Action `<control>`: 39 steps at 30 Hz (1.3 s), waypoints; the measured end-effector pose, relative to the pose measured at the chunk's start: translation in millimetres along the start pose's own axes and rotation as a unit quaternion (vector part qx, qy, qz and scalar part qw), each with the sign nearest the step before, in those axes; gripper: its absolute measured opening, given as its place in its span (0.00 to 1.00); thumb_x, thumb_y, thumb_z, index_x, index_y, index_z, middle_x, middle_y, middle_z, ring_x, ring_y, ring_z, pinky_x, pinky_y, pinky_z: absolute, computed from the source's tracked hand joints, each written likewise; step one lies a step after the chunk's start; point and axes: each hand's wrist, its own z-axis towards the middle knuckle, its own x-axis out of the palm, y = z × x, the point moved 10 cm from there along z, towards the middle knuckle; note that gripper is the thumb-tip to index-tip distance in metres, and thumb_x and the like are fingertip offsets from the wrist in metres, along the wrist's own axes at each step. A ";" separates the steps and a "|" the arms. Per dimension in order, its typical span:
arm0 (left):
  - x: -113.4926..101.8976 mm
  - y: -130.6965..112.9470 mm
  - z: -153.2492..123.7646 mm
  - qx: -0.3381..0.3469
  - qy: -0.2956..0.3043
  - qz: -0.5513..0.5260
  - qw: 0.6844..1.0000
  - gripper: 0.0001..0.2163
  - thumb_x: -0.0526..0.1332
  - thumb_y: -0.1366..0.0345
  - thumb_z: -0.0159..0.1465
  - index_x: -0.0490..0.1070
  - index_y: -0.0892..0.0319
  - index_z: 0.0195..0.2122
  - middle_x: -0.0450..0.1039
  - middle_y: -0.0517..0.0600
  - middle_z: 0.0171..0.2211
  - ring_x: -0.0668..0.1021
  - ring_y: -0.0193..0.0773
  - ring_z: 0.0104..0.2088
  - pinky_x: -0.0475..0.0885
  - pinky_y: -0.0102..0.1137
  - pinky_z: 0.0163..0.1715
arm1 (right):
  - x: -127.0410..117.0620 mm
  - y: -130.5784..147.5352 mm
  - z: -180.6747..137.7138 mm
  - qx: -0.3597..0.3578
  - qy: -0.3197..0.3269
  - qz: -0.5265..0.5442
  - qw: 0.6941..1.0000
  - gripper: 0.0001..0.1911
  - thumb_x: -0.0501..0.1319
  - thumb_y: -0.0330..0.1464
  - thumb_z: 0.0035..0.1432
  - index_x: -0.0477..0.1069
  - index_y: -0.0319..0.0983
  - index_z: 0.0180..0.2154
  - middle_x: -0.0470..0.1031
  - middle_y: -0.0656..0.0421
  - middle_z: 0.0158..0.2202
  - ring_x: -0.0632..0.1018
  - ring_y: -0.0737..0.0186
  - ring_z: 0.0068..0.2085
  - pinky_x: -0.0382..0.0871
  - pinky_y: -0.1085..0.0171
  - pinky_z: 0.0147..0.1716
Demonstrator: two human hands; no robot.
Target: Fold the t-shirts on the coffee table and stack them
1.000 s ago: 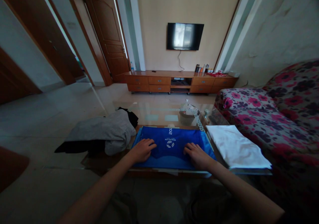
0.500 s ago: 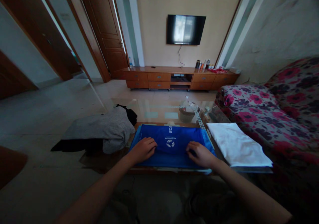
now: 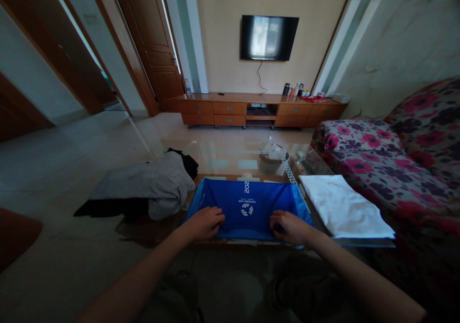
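Note:
A blue shirt (image 3: 233, 224) with a white round logo and digits lies in a flat rectangle on the glass table, lighter blue fabric showing along both sides. At its near left part, my left hand (image 3: 209, 221) has its fingers curled and closed on the cloth. My right hand (image 3: 287, 224) pinches the fabric in the same way near the front right corner. Between the hands the dark blue layer is stretched almost to the table's front edge. The fingertips are partly hidden beneath the knuckles.
A folded white cloth (image 3: 345, 205) lies at the table's right end. To the left, a grey and black garment (image 3: 143, 184) is heaped. A waste bin (image 3: 271, 162) shows through the glass table (image 3: 201, 153). A floral sofa (image 3: 373, 155) stands at right; a TV cabinet (image 3: 230, 108) is beyond.
Both hands have moved toward me, drawing the upper blue layer down to the front edge. The cloth between them looks flatter, and more of the printed logo shows.

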 end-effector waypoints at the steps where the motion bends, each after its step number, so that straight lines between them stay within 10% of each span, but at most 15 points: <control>1: -1.7 -0.3 -0.2 -0.002 0.000 0.001 1.000 0.07 0.57 0.72 0.62 0.69 0.54 0.39 0.72 0.50 0.41 0.75 0.41 0.42 0.68 0.34 0.42 | -0.2 0.7 -0.9 0.000 0.002 0.000 1.000 0.09 0.63 0.27 0.54 0.75 0.40 0.39 0.76 0.56 0.40 0.77 0.59 0.41 0.66 0.65 0.42; 10: 4.3 3.6 -4.8 -0.031 0.038 0.018 0.999 0.11 0.58 0.75 0.57 0.68 0.54 0.40 0.72 0.52 0.42 0.76 0.44 0.43 0.69 0.36 0.43 | -0.4 0.2 -2.8 0.024 0.015 0.022 0.999 0.06 0.61 0.27 0.55 0.74 0.40 0.36 0.78 0.56 0.40 0.77 0.61 0.39 0.65 0.67 0.38; 18: -5.6 33.6 -12.1 -0.083 0.034 0.041 0.995 0.16 0.61 0.73 0.51 0.68 0.55 0.41 0.70 0.54 0.44 0.75 0.50 0.45 0.70 0.40 0.43 | -31.7 -139.7 -54.2 0.423 -0.033 -0.070 0.903 0.25 0.47 0.44 0.71 0.74 0.32 0.48 0.79 0.40 0.46 0.81 0.45 0.47 0.68 0.57 0.44; 25: 4.6 99.7 -28.4 -0.246 0.036 0.016 0.968 0.17 0.58 0.76 0.53 0.68 0.55 0.43 0.72 0.56 0.44 0.78 0.47 0.44 0.70 0.37 0.43 | -9.9 -155.4 -50.7 0.402 0.008 -0.010 0.916 0.28 0.49 0.46 0.69 0.80 0.33 0.40 0.81 0.40 0.43 0.82 0.46 0.46 0.69 0.58 0.42; 39: 10.4 104.5 -31.1 -0.230 0.036 -0.007 0.973 0.14 0.55 0.73 0.61 0.72 0.53 0.46 0.73 0.56 0.46 0.80 0.46 0.44 0.71 0.38 0.45 | -21.2 -152.3 -53.1 0.385 -0.001 -0.004 0.923 0.22 0.56 0.41 0.66 0.80 0.36 0.28 0.81 0.47 0.29 0.83 0.50 0.36 0.70 0.61 0.36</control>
